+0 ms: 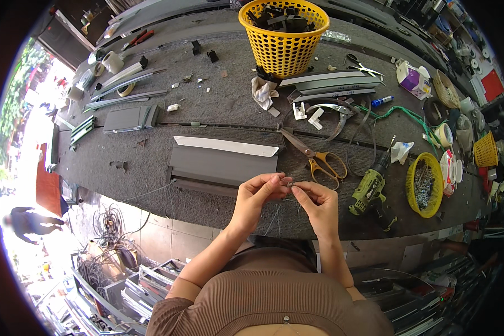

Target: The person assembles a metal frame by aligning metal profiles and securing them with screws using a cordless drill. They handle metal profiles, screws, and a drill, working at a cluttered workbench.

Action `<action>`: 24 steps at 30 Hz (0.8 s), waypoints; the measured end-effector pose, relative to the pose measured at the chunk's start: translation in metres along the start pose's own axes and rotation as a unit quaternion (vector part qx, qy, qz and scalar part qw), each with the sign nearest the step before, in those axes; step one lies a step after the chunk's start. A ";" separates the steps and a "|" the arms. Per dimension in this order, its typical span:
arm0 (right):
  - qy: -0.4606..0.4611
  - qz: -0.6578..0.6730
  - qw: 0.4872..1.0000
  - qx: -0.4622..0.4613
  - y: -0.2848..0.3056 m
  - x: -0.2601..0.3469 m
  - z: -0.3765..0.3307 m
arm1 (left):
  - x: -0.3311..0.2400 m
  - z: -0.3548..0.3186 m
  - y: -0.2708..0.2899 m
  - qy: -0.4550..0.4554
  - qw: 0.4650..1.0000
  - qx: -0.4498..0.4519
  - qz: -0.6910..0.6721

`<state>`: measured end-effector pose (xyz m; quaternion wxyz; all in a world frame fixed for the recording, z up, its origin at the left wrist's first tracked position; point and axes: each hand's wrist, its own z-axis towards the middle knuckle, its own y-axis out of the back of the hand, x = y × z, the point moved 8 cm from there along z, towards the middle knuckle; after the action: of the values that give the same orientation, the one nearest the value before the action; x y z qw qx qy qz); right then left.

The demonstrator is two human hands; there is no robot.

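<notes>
My left hand (259, 193) and my right hand (316, 200) meet fingertip to fingertip over the front edge of the grey carpeted workbench (218, 112). Together they pinch a small dark part (288, 182) with thin strings hanging below it. Just behind my left hand lies a grey aluminium profile (224, 161) with a white strip along its top. Orange-handled scissors (316, 159) lie closed right behind my hands.
A green cordless drill (369, 190) and a yellow bowl of screws (424, 183) sit at the right. A yellow basket (284, 33) of black parts stands at the back. More profiles (330, 84), a rag, tape rolls and pliers lie scattered. Metal racks stand below the bench.
</notes>
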<state>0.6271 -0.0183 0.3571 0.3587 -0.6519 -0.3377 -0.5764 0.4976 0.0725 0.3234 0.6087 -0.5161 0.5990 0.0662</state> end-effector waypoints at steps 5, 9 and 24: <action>-0.012 0.034 0.999 -0.024 0.001 0.002 -0.003 | -0.004 -0.002 0.001 -0.014 1.000 -0.012 -0.005; -0.012 0.039 0.998 -0.038 0.003 0.004 -0.004 | -0.004 -0.003 0.003 -0.025 0.999 -0.019 -0.012; -0.013 -0.082 0.997 0.009 0.010 0.003 -0.009 | -0.032 -0.002 0.001 -0.176 0.978 -0.027 0.107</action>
<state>0.6313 -0.0307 0.3596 0.3119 -0.6265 -0.3997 -0.5920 0.4872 0.0890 0.3492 0.6794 -0.4454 0.5327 0.2372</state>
